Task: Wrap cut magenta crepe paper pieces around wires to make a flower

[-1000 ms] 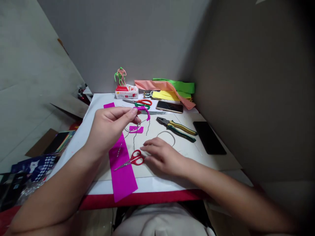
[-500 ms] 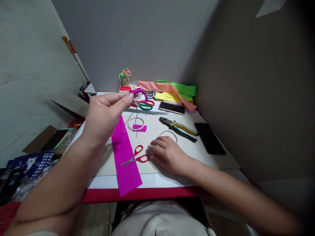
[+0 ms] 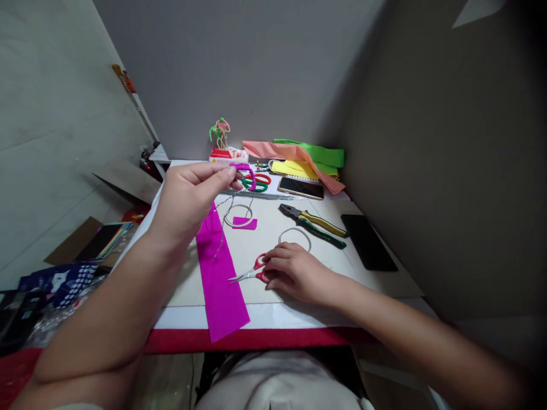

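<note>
My left hand (image 3: 192, 193) is raised over the table and pinches a wire piece partly wrapped in purple paper (image 3: 252, 177), bent into a curve. Thin twisted wire ends dangle below it. On the tabletop, my right hand (image 3: 294, 270) has its fingers around the red handles of a small pair of scissors (image 3: 245, 277). The blades point left and lie over a long purple paper strip (image 3: 217, 273). Beyond the strip, a small purple scrap (image 3: 250, 224) lies partly under a coil of silver wire (image 3: 226, 216).
Pliers (image 3: 316, 225), a second wire ring (image 3: 305, 234) and a black flat slab (image 3: 370, 242) lie to the right. Behind are a phone (image 3: 301, 188), green-and-red-handled scissors (image 3: 256, 187), coloured paper strips (image 3: 314, 154) and a small green-and-pink figure (image 3: 220, 134). Walls bound the back and right.
My right hand has taken hold of the red scissors and drawn them to the right, their handles closer together. The purple-wrapped wire in my left hand has dipped slightly.
</note>
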A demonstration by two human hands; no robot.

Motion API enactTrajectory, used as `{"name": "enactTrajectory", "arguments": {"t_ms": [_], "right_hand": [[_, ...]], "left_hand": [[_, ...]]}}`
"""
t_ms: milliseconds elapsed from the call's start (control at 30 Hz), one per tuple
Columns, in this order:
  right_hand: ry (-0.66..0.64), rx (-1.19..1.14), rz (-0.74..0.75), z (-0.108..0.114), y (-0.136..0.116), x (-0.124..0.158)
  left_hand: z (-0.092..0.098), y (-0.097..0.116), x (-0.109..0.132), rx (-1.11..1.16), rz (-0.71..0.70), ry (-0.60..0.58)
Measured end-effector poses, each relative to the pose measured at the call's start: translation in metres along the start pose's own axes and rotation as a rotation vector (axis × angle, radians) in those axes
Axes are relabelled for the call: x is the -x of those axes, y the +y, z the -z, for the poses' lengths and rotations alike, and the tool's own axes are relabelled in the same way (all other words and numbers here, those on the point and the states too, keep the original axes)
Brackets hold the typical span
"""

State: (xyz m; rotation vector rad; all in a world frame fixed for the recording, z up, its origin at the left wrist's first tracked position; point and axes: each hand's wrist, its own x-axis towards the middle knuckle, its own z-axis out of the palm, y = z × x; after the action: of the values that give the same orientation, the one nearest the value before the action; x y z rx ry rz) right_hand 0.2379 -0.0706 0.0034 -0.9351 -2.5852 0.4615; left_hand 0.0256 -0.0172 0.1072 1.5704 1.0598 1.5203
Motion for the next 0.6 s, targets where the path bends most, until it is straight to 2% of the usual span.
{"name": "enactTrajectory", "arguments": {"t_ms": [100,200,367,500,600], "right_hand": [[0.020,-0.055,-0.064,0.003,0.004,0.002],[0.020,0.021,-0.107,0.001,0.004,-0.001],[-0.072,0.219,-0.112,0.005,0.000,-0.007],[-0.162,0.254,-0.145,0.012,-0.004,-0.002],[-0.173,0.277,-0.182,0.016,0.000,0.004]], "left_hand": [[-0.002,0.002,0.000,-0.024,0.065,-0.009],[-0.003,0.001,0.001,-0.025,0.099,-0.016],[-0.004,-0.002,0.003,0.002,0.150,-0.096],[-0.005,-0.003,0.004,-0.012,0.156,-0.120],[-0.005,-0.004,0.004,-0.019,0.146,-0.155]]}}
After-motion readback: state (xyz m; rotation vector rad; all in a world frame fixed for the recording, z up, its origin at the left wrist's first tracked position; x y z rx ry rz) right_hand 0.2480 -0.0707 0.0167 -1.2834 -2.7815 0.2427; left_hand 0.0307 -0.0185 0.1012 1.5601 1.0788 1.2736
